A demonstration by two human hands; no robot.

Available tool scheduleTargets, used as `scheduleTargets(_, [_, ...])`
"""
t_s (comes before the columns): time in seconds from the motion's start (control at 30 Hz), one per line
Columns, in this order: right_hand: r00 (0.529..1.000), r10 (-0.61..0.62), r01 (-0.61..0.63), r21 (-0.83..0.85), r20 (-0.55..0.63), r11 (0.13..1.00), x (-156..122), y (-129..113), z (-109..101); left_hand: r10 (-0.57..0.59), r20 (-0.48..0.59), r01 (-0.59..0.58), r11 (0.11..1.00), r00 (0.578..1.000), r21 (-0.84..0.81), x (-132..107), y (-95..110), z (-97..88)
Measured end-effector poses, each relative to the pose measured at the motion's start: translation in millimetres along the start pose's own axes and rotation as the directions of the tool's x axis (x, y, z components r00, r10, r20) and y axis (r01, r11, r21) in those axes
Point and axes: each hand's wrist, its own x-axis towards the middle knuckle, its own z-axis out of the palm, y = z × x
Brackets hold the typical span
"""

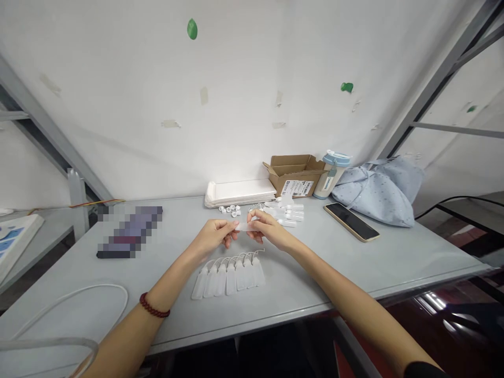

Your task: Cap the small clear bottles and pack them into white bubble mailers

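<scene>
A gray table (354, 273), a left hand (214, 234), a right hand (268, 228), and one little clear bottle (246, 226).
A white wall stands behind the smooth, flat table. A row of little bottles (230, 273) lies on it, with a brown box (295, 173) far behind the row. Just behind the row, both hands pinch the little clear bottle by its ends with their fingertips. It looks light, soft and slippery, so a gentle hold on its sides seems best.

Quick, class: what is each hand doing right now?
Left hand: closed, pinching one end of a small clear bottle.
Right hand: closed, pinching the other end of the same bottle.
</scene>
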Motion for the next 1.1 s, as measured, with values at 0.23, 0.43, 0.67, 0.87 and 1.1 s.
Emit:
scheduleTargets(0.23, [1.0,0.008,-0.008,0.01,-0.025,1.0,-1,-3,0,0.066,0.028,-0.065,0.997,0.997,-0.031,-2,5,-0.5])
scheduleTargets(0.43, [1.0,-0.008,0.005,-0.101,-0.025,0.995,-1,-1,0,-0.077,0.085,0.083,0.994,0.993,-0.072,-2,4,3.2])
scheduleTargets(0.67, [0.94,-0.333,0.195,-0.684,-0.074,0.703,2,11,-1,-0.12,-0.005,0.117,0.978,0.993,-0.173,1,-2,-0.8])
scheduleTargets(0.87, [0.951,-0.301,0.162,-0.709,-0.074,0.687,0,10,1,-0.125,0.009,0.125,0.98,0.992,-0.157,1,-3,-1.7])
scheduleTargets(1.1, [0.966,-0.215,0.106,-0.542,-0.142,0.833,-2,2,1,0.041,0.087,-0.035,0.997,0.995,-0.069,1,-2,-4.9])
